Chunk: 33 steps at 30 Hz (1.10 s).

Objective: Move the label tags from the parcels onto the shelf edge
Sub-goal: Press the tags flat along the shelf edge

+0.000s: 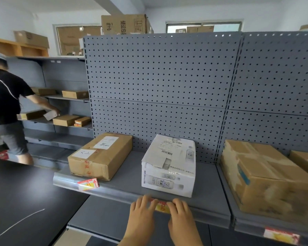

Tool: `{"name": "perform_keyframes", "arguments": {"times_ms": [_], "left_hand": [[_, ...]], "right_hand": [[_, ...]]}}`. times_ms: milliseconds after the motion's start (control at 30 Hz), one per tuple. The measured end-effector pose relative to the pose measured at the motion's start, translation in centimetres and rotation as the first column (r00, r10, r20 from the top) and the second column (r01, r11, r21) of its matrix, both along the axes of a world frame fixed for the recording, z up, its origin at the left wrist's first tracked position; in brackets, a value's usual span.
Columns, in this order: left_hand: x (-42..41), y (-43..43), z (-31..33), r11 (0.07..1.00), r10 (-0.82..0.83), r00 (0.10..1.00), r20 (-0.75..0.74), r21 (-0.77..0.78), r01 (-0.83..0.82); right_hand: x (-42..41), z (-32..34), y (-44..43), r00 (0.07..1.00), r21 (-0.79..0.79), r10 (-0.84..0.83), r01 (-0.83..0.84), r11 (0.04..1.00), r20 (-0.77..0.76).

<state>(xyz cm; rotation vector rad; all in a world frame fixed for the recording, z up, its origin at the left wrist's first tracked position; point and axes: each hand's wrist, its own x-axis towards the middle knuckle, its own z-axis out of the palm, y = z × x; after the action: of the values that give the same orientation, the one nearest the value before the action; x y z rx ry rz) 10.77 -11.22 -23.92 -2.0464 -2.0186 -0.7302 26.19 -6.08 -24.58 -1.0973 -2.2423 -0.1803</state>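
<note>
Shelving in grey metal with a pegboard back fills the view. On the shelf edge (117, 192) at left sits a red and yellow label tag (88, 184), in front of a brown cardboard parcel (100, 155). Further right, below a white parcel (169, 166), the left hand (142, 213) and right hand (180, 214) press a second tag (161, 206) flat against the edge, fingers extended, gripping nothing.
</note>
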Motion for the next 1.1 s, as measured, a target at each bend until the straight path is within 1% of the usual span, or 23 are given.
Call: {"name": "perform_keyframes", "arguments": {"times_ms": [133,233,300,367,400,433,500,567,633,733,800,867,967,1100], "left_hand": [[0.4,0.0,0.3,0.999,0.031,0.998,0.053,-0.019,-0.03],[0.5,-0.5,0.3,0.998,0.061,0.99,0.125,-0.041,-0.056],[0.1,-0.8,0.4,0.996,0.071,0.985,0.157,-0.06,-0.062],[-0.8,-1.0,-0.1,0.997,0.074,0.983,0.17,-0.041,-0.068],[-1.6,-1.1,-0.1,0.996,0.083,0.976,0.2,-0.054,-0.074],[-2.6,-1.3,-0.4,0.996,0.092,0.97,0.225,-0.035,-0.086],[-5.1,-1.9,-0.8,0.995,0.095,0.965,0.243,0.0,-0.098],[-8.1,-2.4,-1.1,0.989,0.142,0.961,0.237,0.012,-0.149],[-11.4,-2.8,-1.0,0.979,0.186,0.959,0.216,0.043,-0.199],[-16.8,-3.4,-0.6,0.951,0.258,0.936,0.239,0.11,-0.29],[-20.1,-3.5,-0.3,0.937,0.284,0.935,0.214,0.146,-0.318],[-22.9,-3.7,0.1,0.939,0.296,0.935,0.194,0.121,-0.322],[-26.1,-3.9,0.0,0.946,0.301,0.937,0.18,0.068,-0.317],[-29.2,-4.2,-0.8,0.971,0.224,0.968,0.117,0.065,-0.232]], "right_hand": [[0.1,-1.1,0.3,1.0,0.016,-0.012,0.012,1.0,-0.023],[-0.1,-1.8,0.1,0.998,0.026,-0.039,0.04,0.999,-0.044],[-0.8,-2.1,-0.2,0.997,0.088,-0.044,0.05,0.995,-0.068],[-1.9,-2.7,-0.8,0.997,0.194,0.006,0.01,0.981,-0.082],[-2.8,-3.1,-1.1,0.996,0.227,0.04,-0.021,0.974,-0.081],[-3.8,-3.6,-1.4,0.995,0.236,0.063,-0.042,0.971,-0.082],[-6.0,-4.2,-2.0,0.991,0.193,0.099,-0.08,0.978,-0.093],[-8.5,-4.2,-2.4,0.985,0.143,0.151,-0.139,0.98,-0.079],[-11.5,-3.7,-2.3,0.979,0.135,0.195,-0.186,0.973,-0.057],[-17.3,-1.6,-2.1,0.964,0.092,0.235,-0.224,0.97,-0.127],[-21.1,0.3,-2.3,0.96,0.037,0.226,-0.223,0.974,-0.165],[-24.2,2.1,-2.4,0.964,-0.05,0.192,-0.204,0.978,-0.183],[-27.6,3.0,-2.6,0.969,-0.102,0.142,-0.165,0.981,-0.201],[-29.4,3.2,-3.0,0.975,-0.161,0.061,-0.097,0.982,-0.214]]}}
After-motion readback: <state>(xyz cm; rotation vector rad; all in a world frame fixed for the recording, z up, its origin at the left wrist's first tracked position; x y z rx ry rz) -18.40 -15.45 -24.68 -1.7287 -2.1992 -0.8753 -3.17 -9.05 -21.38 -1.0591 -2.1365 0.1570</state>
